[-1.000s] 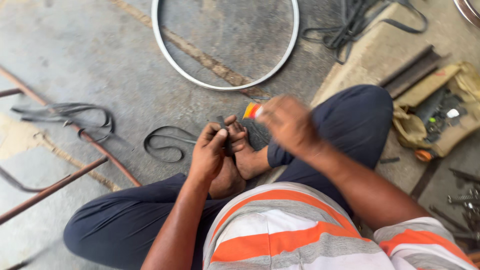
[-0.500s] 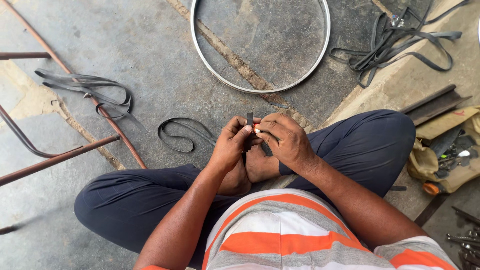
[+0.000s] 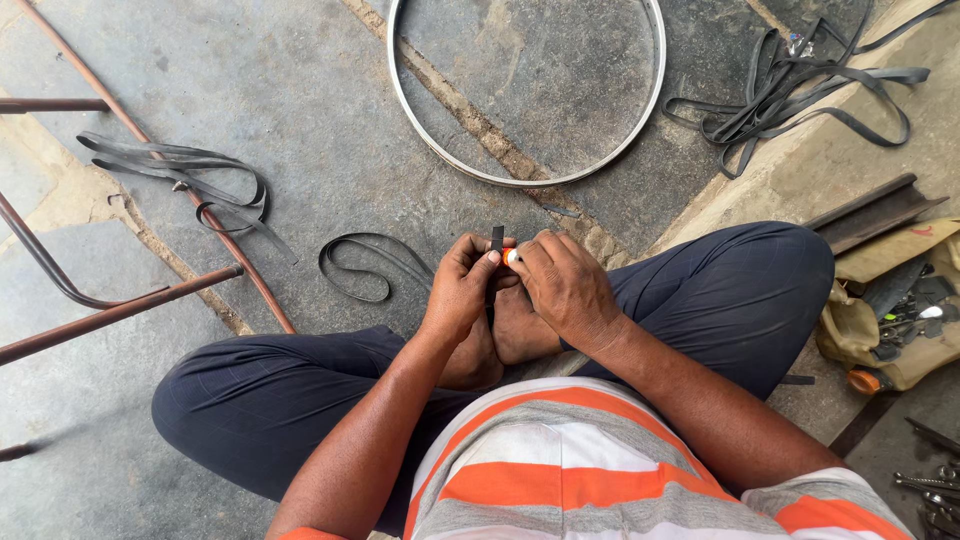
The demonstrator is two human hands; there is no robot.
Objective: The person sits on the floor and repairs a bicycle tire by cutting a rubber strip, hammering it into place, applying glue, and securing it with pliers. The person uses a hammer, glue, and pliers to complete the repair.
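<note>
Wheel rim point(image 3: 640, 130) on floor ahead of hands point(image 3: 515, 275) — rubber strips point(image 3: 190, 175) left, tool bag point(image 3: 890, 320) right

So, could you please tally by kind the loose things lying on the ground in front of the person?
Metal wheel rim: 1
Black rubber strip bundles: 3 (left, middle, upper right)
Open tool bag: 1
Total: 5
Apart from these, the left hand and right hand pinch a short black strip.
</note>
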